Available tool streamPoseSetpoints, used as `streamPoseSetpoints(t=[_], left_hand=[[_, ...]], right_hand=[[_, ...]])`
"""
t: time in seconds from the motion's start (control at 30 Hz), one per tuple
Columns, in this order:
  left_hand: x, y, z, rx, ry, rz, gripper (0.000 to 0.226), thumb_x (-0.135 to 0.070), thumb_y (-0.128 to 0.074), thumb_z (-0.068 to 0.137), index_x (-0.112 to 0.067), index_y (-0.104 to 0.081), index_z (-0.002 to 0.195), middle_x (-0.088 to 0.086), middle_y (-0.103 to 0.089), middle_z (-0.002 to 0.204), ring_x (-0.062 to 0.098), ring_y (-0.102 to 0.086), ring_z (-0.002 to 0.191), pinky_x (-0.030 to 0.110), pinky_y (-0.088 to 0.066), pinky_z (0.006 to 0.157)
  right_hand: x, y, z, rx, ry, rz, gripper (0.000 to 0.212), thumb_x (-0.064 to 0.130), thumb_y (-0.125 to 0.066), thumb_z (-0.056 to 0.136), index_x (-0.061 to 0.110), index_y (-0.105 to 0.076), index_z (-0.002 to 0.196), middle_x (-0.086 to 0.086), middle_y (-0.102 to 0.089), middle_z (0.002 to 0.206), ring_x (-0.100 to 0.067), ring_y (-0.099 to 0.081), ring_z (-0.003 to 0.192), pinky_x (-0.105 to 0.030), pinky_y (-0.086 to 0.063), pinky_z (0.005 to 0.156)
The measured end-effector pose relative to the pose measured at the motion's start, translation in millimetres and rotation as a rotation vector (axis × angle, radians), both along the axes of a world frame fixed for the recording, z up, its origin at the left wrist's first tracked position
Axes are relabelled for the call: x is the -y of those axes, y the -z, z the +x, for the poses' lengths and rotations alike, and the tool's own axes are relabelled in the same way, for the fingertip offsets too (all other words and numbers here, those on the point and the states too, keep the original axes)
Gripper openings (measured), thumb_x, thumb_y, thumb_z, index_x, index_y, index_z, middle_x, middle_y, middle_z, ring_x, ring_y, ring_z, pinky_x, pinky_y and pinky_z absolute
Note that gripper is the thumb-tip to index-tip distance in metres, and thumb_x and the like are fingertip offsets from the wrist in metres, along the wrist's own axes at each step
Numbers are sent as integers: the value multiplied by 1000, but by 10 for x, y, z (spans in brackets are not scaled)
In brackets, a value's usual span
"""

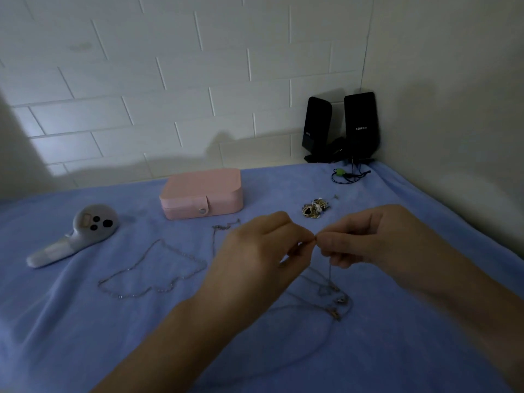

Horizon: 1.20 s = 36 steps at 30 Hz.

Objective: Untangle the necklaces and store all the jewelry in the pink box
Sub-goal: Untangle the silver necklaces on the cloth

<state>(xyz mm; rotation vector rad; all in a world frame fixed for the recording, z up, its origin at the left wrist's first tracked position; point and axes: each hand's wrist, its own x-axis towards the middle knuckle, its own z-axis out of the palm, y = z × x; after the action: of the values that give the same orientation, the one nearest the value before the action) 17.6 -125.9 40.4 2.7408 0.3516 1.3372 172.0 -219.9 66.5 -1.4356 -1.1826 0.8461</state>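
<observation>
Blue fleece cloth (85, 336) is spread beneath everything. Well in front of the pink rectangular snap-closed box (201, 194), toward its right, a knot of thin pale chains (337, 300) is left resting on the cloth, with one strand raised from it. That strand is pinched at the fingertips of the left hand (255, 251) and the right hand (368, 239), which are held nearly touching, probably so a clasp or snag can be worked at close range. A long silver beaded necklace (158, 268) is laid flat in front of the box, apparently already freed. A heap of small gold and white pieces (314, 208) is gathered just right of the box, which is shut. Two black speakers (340, 129) are stood behind it, at the wall.
</observation>
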Motion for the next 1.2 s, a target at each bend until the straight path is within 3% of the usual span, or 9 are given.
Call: streamPoseSetpoints(t=[0.1,0.2,0.27,0.43,0.73,0.97,1.1,1.2], left_hand=[[-28,72,-15,11,-1,98,13,-13,-61,85,-7,-72,82,0,-60,68,12,-55,58,25,-45,53],[-32,104,-21,34,-28,128,11,-10,-63,84,-6,-72,79,1,-60,66,13,-54,56,23,-43,54],[-20,121,-19,53,-56,145,13,-9,-62,84,-6,-71,75,1,-57,64,13,-51,55,24,-40,53],[-29,140,-20,62,-91,223,15,-8,-62,84,-5,-69,70,2,-54,61,13,-45,54,26,-37,50],[-64,157,-47,24,-67,262,17,-9,-61,86,-5,-70,72,3,-55,61,12,-43,58,24,-36,52],[-64,127,-68,47,-4,229,15,-8,-64,85,-4,-70,72,3,-54,61,14,-47,54,27,-39,50],[-84,118,-92,55,6,201,13,-7,-65,84,-4,-71,73,3,-57,62,15,-50,53,29,-41,50],[-97,116,-106,54,27,185,13,-7,-64,85,-4,-71,76,3,-57,63,14,-50,56,27,-41,52]], right_hand=[[-6,22,-12,2,-5,-23,11,26,-73,63,16,-77,65,-10,-71,66,-12,-66,58,-15,-50,56],[-13,44,-66,-3,16,-5,4,15,-73,72,13,-77,71,-8,-71,65,-11,-66,58,-14,-50,57],[-31,74,-102,-16,46,11,10,7,-71,77,14,-76,71,-8,-71,65,-11,-66,58,-14,-50,56],[-54,104,-159,-143,69,-10,11,4,-68,80,8,-75,72,-9,-71,66,-10,-64,56,-14,-50,54],[-67,146,-224,-20,112,77,17,-4,-66,79,8,-72,69,-6,-68,57,-9,-62,49,-14,-48,51],[-77,180,-198,-143,64,21,17,-2,-62,83,4,-71,70,-3,-66,56,-6,-58,49,-13,-48,51],[-74,148,-148,-237,-39,-32,12,17,-68,68,7,-75,70,-9,-70,68,-10,-63,57,-14,-50,55],[-73,122,-111,-308,-90,-80,13,18,-69,63,10,-77,68,-8,-71,69,-8,-64,58,-13,-51,55]])
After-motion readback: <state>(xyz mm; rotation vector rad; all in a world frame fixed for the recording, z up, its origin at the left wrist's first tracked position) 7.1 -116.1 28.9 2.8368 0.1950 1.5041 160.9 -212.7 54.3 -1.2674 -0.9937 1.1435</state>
